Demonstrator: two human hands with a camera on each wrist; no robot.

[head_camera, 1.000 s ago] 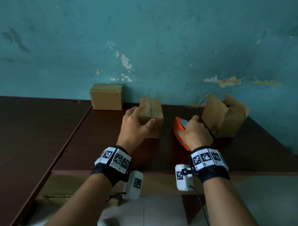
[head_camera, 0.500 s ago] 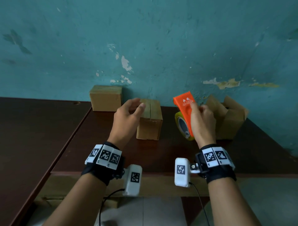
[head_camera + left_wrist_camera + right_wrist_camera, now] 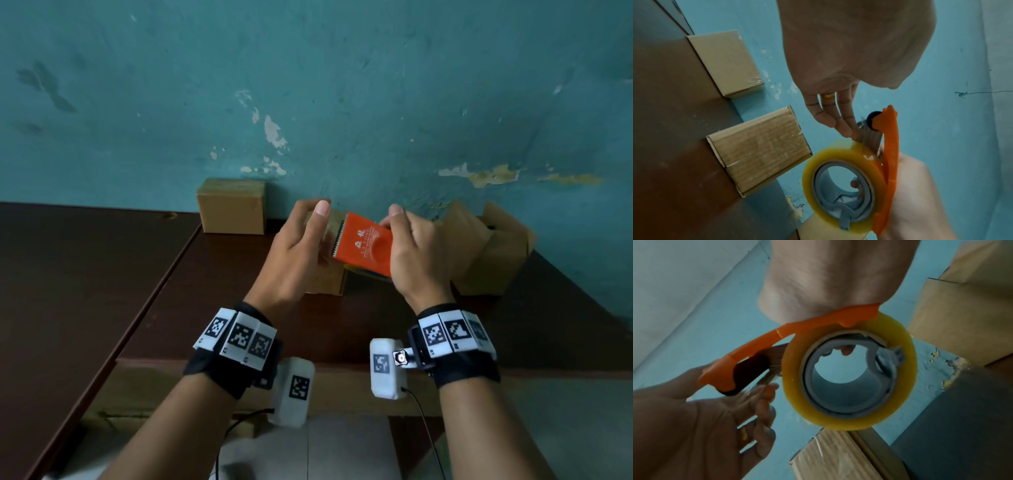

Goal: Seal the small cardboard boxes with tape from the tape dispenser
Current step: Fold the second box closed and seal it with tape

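My right hand [image 3: 419, 250] grips the orange tape dispenser [image 3: 366, 246] in the air over the table, with the yellow tape roll [image 3: 842, 186] hanging under it. The left hand [image 3: 301, 246] is at the dispenser's toothed front edge. Its fingertips [image 3: 844, 128] touch the loose tape end below the cutter, and its thumb stays above, apart from it. A closed small cardboard box [image 3: 325, 281] stands on the table just behind and below both hands, mostly hidden in the head view and plain in the left wrist view [image 3: 760, 151].
A second closed box [image 3: 231, 205] stands against the teal wall at the back left. A box with raised flaps [image 3: 496, 250] sits at the right, close to my right hand. The dark wooden table [image 3: 102, 274] has a seam on the left.
The right hand lifted the dispenser off the table and tipped it flat towards the left. The left hand let go of the middle box and came up to the dispenser's front edge.
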